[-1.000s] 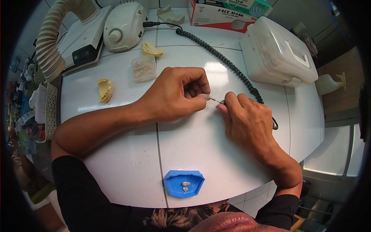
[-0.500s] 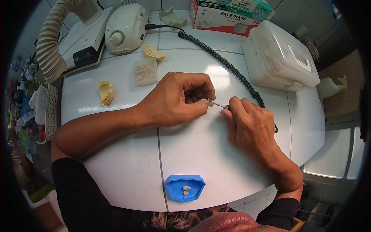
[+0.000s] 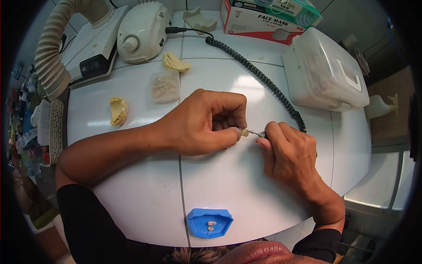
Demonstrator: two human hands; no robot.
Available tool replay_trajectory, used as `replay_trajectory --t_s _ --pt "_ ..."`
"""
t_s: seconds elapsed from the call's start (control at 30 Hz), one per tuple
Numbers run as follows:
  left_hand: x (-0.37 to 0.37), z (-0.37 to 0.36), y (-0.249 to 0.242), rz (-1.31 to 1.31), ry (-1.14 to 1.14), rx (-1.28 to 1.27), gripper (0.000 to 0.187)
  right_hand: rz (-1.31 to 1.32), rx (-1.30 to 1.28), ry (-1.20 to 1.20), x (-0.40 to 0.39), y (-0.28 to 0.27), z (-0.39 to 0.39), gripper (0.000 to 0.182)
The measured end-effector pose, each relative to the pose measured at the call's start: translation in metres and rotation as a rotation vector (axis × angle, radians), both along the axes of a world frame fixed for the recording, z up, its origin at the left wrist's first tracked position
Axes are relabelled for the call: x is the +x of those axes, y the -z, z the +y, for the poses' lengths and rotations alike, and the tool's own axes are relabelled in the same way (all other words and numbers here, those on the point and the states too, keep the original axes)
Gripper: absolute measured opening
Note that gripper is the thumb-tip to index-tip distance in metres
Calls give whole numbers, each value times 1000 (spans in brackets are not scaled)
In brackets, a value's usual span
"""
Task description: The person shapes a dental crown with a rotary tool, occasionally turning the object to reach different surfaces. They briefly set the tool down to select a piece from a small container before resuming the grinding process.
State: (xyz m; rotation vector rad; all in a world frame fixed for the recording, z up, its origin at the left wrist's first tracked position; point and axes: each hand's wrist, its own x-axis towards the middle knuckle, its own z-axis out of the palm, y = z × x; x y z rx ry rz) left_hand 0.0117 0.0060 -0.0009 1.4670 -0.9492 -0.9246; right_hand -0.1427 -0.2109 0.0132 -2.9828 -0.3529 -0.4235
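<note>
Between the thumb and fingertips of my left hand (image 3: 206, 125) is a small yellowish dental crown (image 3: 244, 132), partly covered by the thumb. My right hand (image 3: 290, 154) is closed around a rotary handpiece (image 3: 263, 135), most of it hidden under the fingers. The handpiece's thin metal bur (image 3: 254, 132) points left and reaches the crown; whether the two touch is too small to tell. Nearer my body, a blue tray (image 3: 197, 226) holds a few small tooth-coloured pieces (image 3: 211, 223).
A coiled black cord (image 3: 259, 75) runs from the white control unit (image 3: 143, 35) towards my right hand. Two yellow dental casts (image 3: 118, 112) and a clear box of small pieces (image 3: 165, 87) lie at left. A white case (image 3: 323, 72), mask box (image 3: 268, 23) and hose (image 3: 46, 61) stand behind.
The camera view has tilted, so the table and its things sit slightly differently. Both hands appear a little lower, the crown looks slightly turned, and the grips stay the same.
</note>
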Motion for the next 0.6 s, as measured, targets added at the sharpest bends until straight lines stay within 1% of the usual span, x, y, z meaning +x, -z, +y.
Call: replay_trajectory --t_s 0.13,0.23,0.33,0.43,0.53,0.6 --pt "0 0 -2 2 -2 -3 8 5 -9 -28 0 -1 0 31" --pt "0 0 0 9 -4 -8 8 8 -5 6 0 -1 1 31" --pt "1 0 -1 18 -7 10 8 19 -9 -39 0 -2 0 31" --pt "0 0 -1 24 -9 1 8 11 1 -2 0 0 -1 31" --pt "0 0 -1 17 -10 6 8 26 -22 -37 0 -3 0 31" --pt "0 1 -1 -3 -6 12 8 25 -8 -7 0 -2 0 31"
